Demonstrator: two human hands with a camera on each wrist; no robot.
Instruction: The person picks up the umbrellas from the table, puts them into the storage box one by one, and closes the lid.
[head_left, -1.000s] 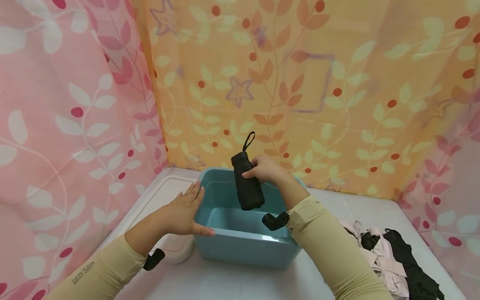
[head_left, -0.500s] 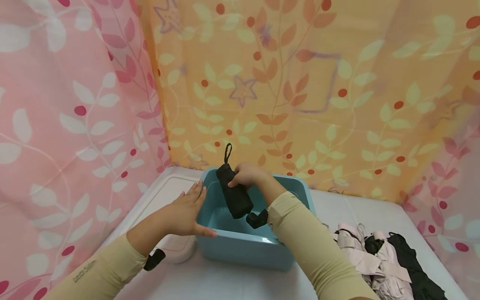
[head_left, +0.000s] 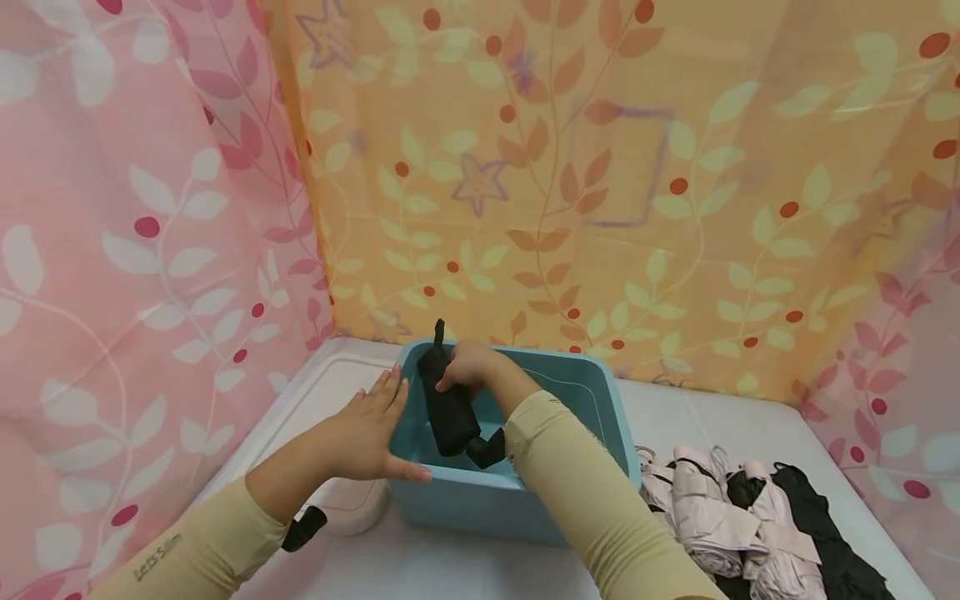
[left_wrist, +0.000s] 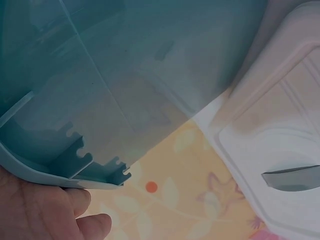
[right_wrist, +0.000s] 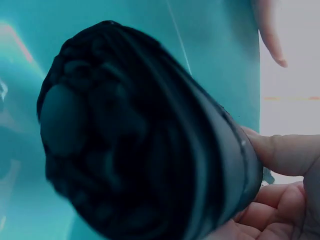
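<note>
R grip (head_left: 472, 367) holding black folded umbrella (head_left: 447, 417) in blue tub (head_left: 480, 510)

R grip closed on the umbrella: thumb one side, fingers curled round the other, partly hidden. Umbrella's just L of & below R grip, tilted, wrist strap (head_left: 439, 333) sticking up L of the knuckles, other end down twd the person. R wrist view: bunched folds at that end, dark & blurry. Can't tell if it touches tub floor. Black wrist cam (head_left: 487, 450) below R grip, close by umbrella's low end.

L grip (head_left: 360, 433) holds nothing: fingers straight & spread, on tub's rim, L of umbrella, thumb over front edge. Notched ribs (left_wrist: 70, 156) under rim, right by L grip's fingers. White lid (head_left: 330, 387) w/ grey latch (left_wrist: 292, 179) lies L of tub, partly behind L grip, on white worktop (head_left: 420, 567).

Well R of both grips, outside tub: pale pink rolled bundles (head_left: 716, 521), then crumpled black fabric (head_left: 822, 525) farther R. Beyond R grip, behind tub: orange leaf-print sheet (head_left: 480, 125); pink one (head_left: 150, 275) L of L grip. Tan sleeves (head_left: 600, 492) both arms.
</note>
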